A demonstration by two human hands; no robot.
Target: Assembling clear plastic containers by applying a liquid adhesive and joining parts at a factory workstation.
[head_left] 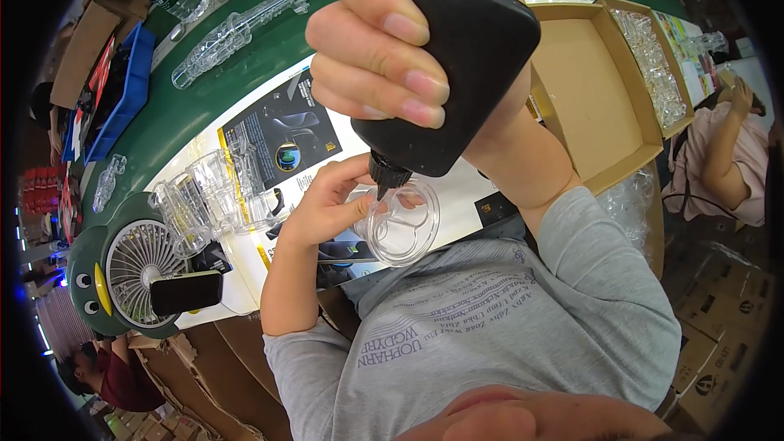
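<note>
Black plastic shows at twelve o'clock in the head view: a squeeze bottle (469,61), tipped nozzle-down and wrapped in the curled fingers of the right hand (380,53). Just below centre, toward six o'clock, the left hand (327,202) pinches a clear round part (402,237) by its edge; whether the nozzle (385,173) touches it I cannot tell. Clear pieces (214,196) cluster at nine, a penguin-shaped fan (135,249) stands at eight, an open cardboard box (584,90) at two.

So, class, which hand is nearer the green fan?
Left. The left hand is right of the fan, beyond clear plastic parts; the right hand is farther off, up and right in view.
</note>
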